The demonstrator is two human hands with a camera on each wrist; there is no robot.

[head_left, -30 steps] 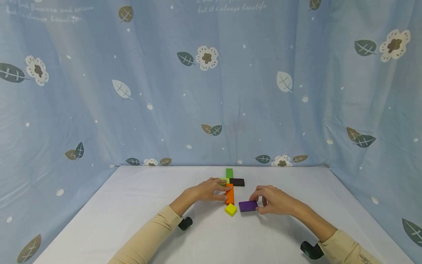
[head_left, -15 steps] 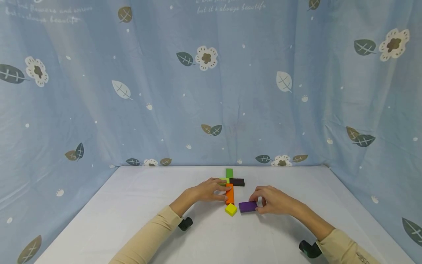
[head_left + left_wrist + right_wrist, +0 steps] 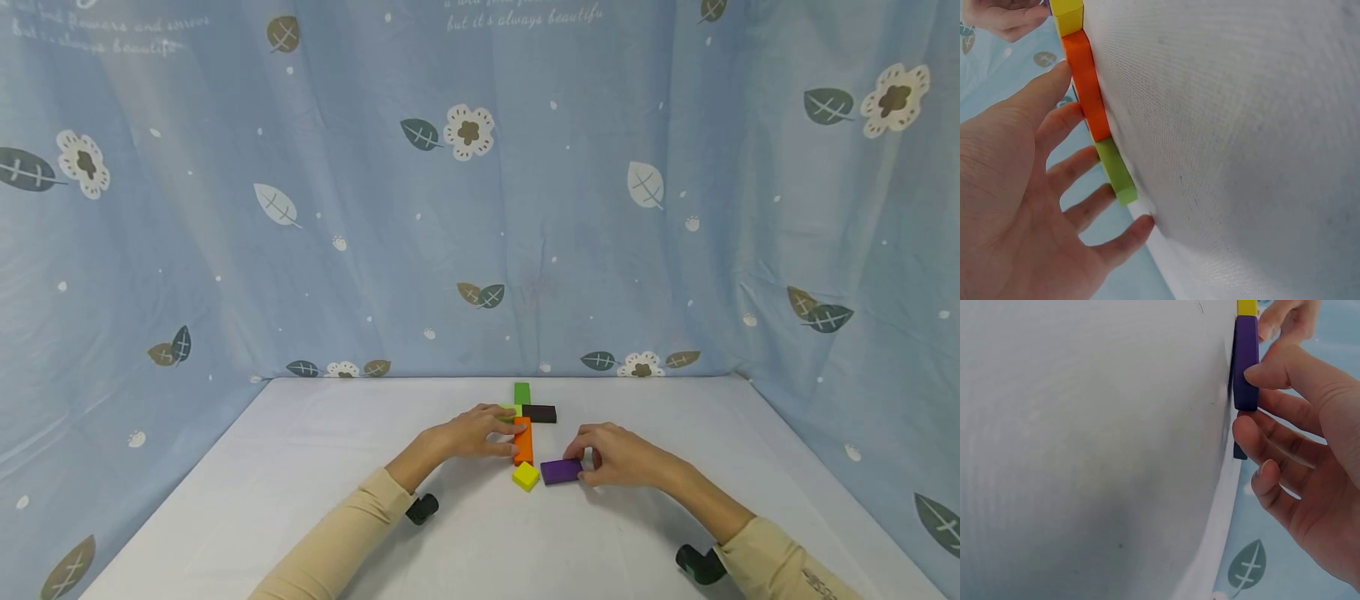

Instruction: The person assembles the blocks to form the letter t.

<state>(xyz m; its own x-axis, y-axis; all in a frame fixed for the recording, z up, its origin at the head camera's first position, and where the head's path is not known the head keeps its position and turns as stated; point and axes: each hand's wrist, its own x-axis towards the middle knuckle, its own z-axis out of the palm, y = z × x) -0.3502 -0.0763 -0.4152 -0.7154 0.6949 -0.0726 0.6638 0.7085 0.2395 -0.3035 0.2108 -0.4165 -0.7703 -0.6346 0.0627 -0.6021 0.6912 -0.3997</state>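
My right hand (image 3: 626, 456) pinches the right end of a purple rectangular block (image 3: 560, 472) between thumb and fingers; the other fingers curl loosely in the right wrist view. The purple block's left end is close beside a small yellow block (image 3: 526, 477), set cornerwise. My left hand (image 3: 471, 432) rests with spread, fairly straight fingers over an orange block (image 3: 522, 450) and a light green block (image 3: 1116, 170). Its thumb and index fingertip touch the orange block's side in the left wrist view. In the head view the fingers partly hide the light green block.
A black block (image 3: 539, 414) and a green block (image 3: 522, 393) lie at the far end of the orange one. All sit on a white-covered table (image 3: 337, 442), with a blue patterned curtain (image 3: 360, 208) behind. Dark wrist-worn devices (image 3: 701, 565) hang under the sleeves.
My right hand has slid the purple block a little to the left, nearer the yellow block. My left hand and the other blocks have stayed put.
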